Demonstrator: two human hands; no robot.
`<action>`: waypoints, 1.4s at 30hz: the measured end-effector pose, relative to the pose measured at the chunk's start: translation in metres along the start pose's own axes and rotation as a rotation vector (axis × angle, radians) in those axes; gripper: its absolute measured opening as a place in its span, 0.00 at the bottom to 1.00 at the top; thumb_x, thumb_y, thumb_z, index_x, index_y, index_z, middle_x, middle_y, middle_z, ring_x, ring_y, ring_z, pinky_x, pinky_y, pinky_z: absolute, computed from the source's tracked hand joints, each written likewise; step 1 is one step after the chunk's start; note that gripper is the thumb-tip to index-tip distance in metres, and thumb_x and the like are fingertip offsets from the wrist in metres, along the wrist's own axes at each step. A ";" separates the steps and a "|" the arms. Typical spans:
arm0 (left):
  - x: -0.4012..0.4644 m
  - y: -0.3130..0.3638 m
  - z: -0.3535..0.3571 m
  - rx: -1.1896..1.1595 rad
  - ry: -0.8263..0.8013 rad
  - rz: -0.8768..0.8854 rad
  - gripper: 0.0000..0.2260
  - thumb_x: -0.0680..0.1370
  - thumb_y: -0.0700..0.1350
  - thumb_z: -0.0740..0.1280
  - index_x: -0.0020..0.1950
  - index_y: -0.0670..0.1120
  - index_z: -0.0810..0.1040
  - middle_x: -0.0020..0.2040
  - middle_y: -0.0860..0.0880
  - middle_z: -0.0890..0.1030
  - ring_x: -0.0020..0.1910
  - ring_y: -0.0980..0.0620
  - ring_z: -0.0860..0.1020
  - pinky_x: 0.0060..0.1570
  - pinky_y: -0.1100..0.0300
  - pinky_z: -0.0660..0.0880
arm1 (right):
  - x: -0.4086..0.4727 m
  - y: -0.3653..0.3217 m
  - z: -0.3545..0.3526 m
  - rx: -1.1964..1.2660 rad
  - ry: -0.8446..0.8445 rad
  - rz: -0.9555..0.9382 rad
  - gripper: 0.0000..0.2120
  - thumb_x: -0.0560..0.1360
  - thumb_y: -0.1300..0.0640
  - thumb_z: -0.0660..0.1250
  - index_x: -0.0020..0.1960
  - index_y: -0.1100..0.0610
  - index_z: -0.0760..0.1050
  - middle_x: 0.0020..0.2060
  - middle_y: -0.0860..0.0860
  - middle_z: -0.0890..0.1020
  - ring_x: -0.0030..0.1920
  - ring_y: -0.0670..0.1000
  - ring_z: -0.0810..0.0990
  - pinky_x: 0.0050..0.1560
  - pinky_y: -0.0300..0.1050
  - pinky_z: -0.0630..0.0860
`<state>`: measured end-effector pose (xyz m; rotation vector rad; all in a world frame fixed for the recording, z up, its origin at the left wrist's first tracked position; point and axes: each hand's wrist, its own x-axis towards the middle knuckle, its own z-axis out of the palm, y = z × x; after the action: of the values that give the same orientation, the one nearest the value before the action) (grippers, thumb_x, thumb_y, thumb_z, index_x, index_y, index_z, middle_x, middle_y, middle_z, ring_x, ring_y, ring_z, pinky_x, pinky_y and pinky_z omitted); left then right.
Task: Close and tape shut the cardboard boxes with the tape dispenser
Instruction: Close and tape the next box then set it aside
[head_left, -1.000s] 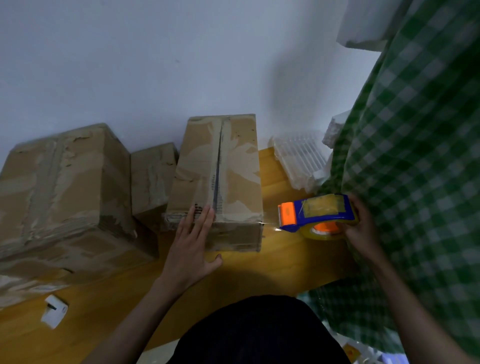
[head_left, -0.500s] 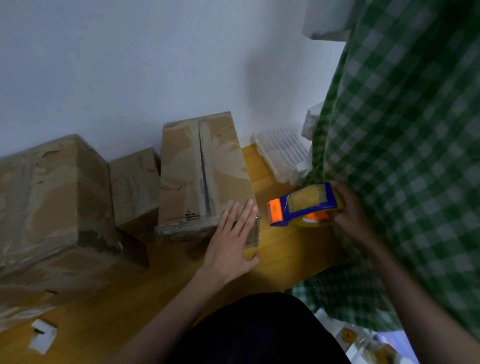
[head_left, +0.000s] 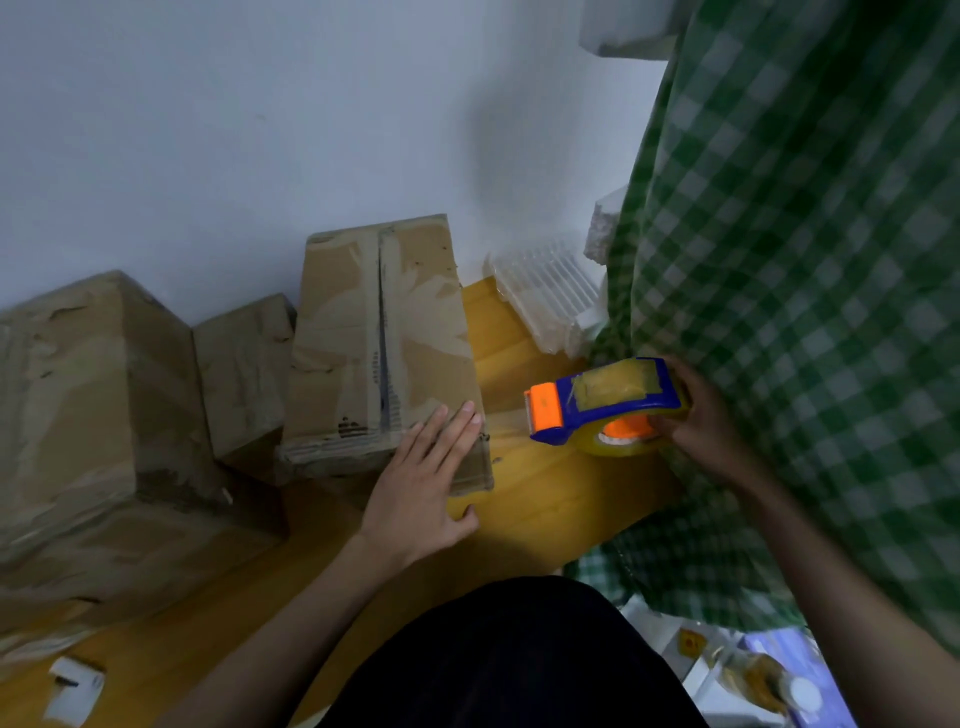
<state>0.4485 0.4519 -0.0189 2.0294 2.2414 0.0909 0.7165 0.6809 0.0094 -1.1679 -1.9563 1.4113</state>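
The tall cardboard box (head_left: 382, 332) stands on the wooden floor (head_left: 540, 499) against the pale wall (head_left: 260, 130), its top flaps folded shut with a dark seam running down the middle and patches of clear tape across the surface. The left hand (head_left: 421, 483) lies flat on the box's near right corner, fingers straight and together over the top edge, thumb spread out below toward the floor. Just right of the box, held off the floor, is the blue and orange tape dispenser (head_left: 605, 402) with its roll of clear tape; the right hand (head_left: 701, 415) grips it from the back, fingers curled round the roll, and a strip of tape runs from its orange end to the box corner. Left of the taped box sit a smaller box (head_left: 244, 369) and a large box (head_left: 88, 415), touching one another. A green checked cloth (head_left: 805, 312) hangs at the right, with a clear plastic tray (head_left: 545, 296) on the floor beside it, and a white scrap (head_left: 72, 693) lies near the lower left
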 end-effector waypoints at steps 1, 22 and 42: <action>0.000 -0.001 -0.001 0.000 0.001 0.004 0.45 0.73 0.64 0.62 0.83 0.51 0.44 0.83 0.54 0.44 0.82 0.51 0.43 0.80 0.47 0.52 | -0.001 0.000 -0.002 -0.001 0.018 0.005 0.30 0.71 0.73 0.72 0.67 0.51 0.71 0.62 0.54 0.78 0.53 0.38 0.79 0.47 0.34 0.75; 0.000 0.000 0.001 0.055 -0.014 0.046 0.47 0.72 0.67 0.59 0.83 0.50 0.41 0.83 0.53 0.39 0.81 0.50 0.38 0.80 0.47 0.46 | -0.022 -0.062 0.065 -1.105 0.026 -0.569 0.25 0.73 0.69 0.68 0.64 0.51 0.68 0.48 0.55 0.73 0.45 0.51 0.67 0.44 0.45 0.64; 0.005 -0.005 -0.006 0.051 -0.079 0.078 0.52 0.69 0.71 0.59 0.82 0.51 0.35 0.82 0.53 0.35 0.81 0.49 0.36 0.80 0.46 0.44 | -0.005 -0.100 0.085 -1.384 -0.100 -0.606 0.26 0.74 0.48 0.74 0.65 0.50 0.66 0.51 0.55 0.75 0.49 0.54 0.72 0.51 0.48 0.66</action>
<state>0.4424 0.4566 -0.0138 2.1068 2.1393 -0.0394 0.6182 0.6197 0.0707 -0.7299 -3.0159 -0.3664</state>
